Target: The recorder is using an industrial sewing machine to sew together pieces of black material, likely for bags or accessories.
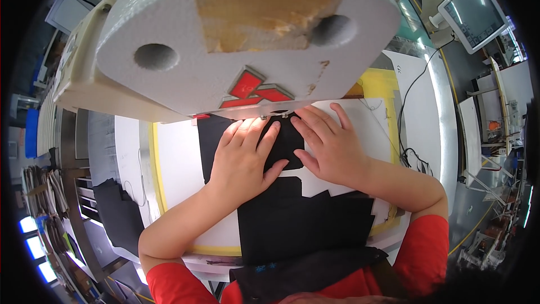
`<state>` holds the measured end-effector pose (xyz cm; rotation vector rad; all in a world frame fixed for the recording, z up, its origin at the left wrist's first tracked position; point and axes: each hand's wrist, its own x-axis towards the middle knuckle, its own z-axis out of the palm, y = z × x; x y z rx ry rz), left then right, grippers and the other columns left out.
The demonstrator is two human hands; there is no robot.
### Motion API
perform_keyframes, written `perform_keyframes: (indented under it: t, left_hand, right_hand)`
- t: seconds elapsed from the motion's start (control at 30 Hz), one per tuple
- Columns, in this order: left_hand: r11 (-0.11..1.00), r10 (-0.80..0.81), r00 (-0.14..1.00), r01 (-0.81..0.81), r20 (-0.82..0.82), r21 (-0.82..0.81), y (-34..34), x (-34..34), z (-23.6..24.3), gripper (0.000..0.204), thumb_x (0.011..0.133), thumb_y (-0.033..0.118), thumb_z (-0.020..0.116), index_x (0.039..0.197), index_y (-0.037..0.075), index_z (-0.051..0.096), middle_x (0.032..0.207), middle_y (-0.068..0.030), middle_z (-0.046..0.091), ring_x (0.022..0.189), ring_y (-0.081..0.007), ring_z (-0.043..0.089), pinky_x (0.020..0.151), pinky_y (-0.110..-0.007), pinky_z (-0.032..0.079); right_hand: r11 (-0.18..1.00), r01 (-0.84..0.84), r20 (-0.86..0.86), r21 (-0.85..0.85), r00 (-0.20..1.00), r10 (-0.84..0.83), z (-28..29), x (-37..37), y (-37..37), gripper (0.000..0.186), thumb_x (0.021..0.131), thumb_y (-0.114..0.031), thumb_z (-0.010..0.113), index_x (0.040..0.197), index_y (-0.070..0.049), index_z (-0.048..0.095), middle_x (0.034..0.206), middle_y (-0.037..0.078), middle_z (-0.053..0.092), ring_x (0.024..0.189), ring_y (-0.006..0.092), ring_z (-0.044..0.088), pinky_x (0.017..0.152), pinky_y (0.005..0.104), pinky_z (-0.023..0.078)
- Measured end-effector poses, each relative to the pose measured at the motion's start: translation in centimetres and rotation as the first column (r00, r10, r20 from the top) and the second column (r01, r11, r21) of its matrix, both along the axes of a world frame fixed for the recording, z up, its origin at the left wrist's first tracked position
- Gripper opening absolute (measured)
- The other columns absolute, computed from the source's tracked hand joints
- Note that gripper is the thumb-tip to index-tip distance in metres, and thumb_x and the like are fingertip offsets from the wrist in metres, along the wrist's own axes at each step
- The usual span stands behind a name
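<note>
Under the white head of a large sewing machine [197, 87], a black flat piece, apparently fabric [289, 143], lies on a white sheet [180, 174]. My left hand [239, 163] rests flat on it, fingers pointing away and thumb out to the right. My right hand [334, 149] lies at its right edge, fingers slightly spread, fingertips close to the machine. Neither hand grips anything. The machine head hides the needle area and the far part of the piece. Nearer to me lies a larger black piece [306, 219] with stepped edges, reaching toward my body.
Yellow strips [159, 174] border the white sheet. A stack of black cut pieces [118, 214] lies at the left. Thin cables [404, 101] run along the right side. A screen on a stand [472, 11] stands at the far right. The machine head overhangs both hands.
</note>
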<state>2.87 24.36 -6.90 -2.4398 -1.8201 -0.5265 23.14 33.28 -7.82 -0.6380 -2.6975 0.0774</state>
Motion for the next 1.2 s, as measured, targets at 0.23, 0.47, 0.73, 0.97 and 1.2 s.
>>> perform_keyframes:
  t: [0.23, 0.47, 0.73, 0.97, 1.2]
  left_hand:
    - [1.0, -0.007, 1.0, 0.007, -0.004, 0.022, 0.3, -0.2, 0.0, 0.063, 0.076, 0.036, 0.072, 0.127, 0.005, 0.054, 0.129, -0.0168, 0.051, 0.117, -0.0323, 0.05, 0.101, -0.044, 0.037]
    - [0.999, -0.024, 1.0, 0.024, 0.01, 0.036, -0.2, -0.2, -0.3, 0.061, 0.079, 0.038, 0.069, 0.126, 0.003, 0.053, 0.132, -0.0173, 0.049, 0.123, -0.0308, 0.046, 0.104, -0.043, 0.034]
    - [0.996, -0.027, 0.999, 0.03, -0.027, 0.086, -0.7, 0.0, -0.8, 0.057, 0.083, 0.04, 0.066, 0.126, 0.004, 0.054, 0.133, -0.0138, 0.05, 0.126, -0.028, 0.046, 0.103, -0.04, 0.035]
    - [0.992, -0.035, 0.998, 0.042, -0.059, 0.121, -0.3, -0.6, -1.0, 0.056, 0.085, 0.042, 0.064, 0.123, 0.002, 0.057, 0.132, -0.016, 0.05, 0.125, -0.03, 0.047, 0.102, -0.042, 0.036]
    - [0.987, -0.053, 0.996, 0.063, -0.073, 0.149, -0.2, -0.4, -0.7, 0.056, 0.084, 0.04, 0.066, 0.124, 0.003, 0.056, 0.131, -0.0152, 0.051, 0.119, -0.0301, 0.051, 0.1, -0.041, 0.037]
  right_hand:
    - [1.0, -0.007, -0.031, 0.018, 0.999, 0.007, -0.5, -0.4, 0.4, 0.053, 0.081, -0.029, 0.067, 0.124, 0.0, 0.055, 0.134, 0.012, 0.05, 0.127, 0.0249, 0.046, 0.107, 0.0517, 0.028]
    - [0.998, -0.016, -0.05, -0.054, 0.999, 0.013, -0.5, -0.4, 0.1, 0.047, 0.083, -0.027, 0.066, 0.123, -0.003, 0.057, 0.134, 0.011, 0.05, 0.127, 0.0251, 0.045, 0.108, 0.0511, 0.028]
    - [0.999, -0.024, -0.052, 0.025, 0.998, 0.025, -0.6, 0.0, -0.2, 0.044, 0.087, -0.033, 0.062, 0.119, -0.003, 0.06, 0.128, 0.011, 0.054, 0.123, 0.0238, 0.048, 0.106, 0.0494, 0.031]
    - [1.0, -0.022, -0.083, 0.018, 0.996, 0.024, -0.9, -0.5, 0.3, 0.043, 0.088, -0.033, 0.061, 0.121, -0.005, 0.06, 0.13, 0.008, 0.053, 0.124, 0.0231, 0.048, 0.106, 0.0495, 0.032]
    - [1.0, -0.019, -0.067, 0.017, 0.998, 0.02, -1.2, -0.3, 0.4, 0.044, 0.089, -0.035, 0.058, 0.122, -0.005, 0.059, 0.131, 0.009, 0.053, 0.125, 0.0229, 0.046, 0.106, 0.0483, 0.031]
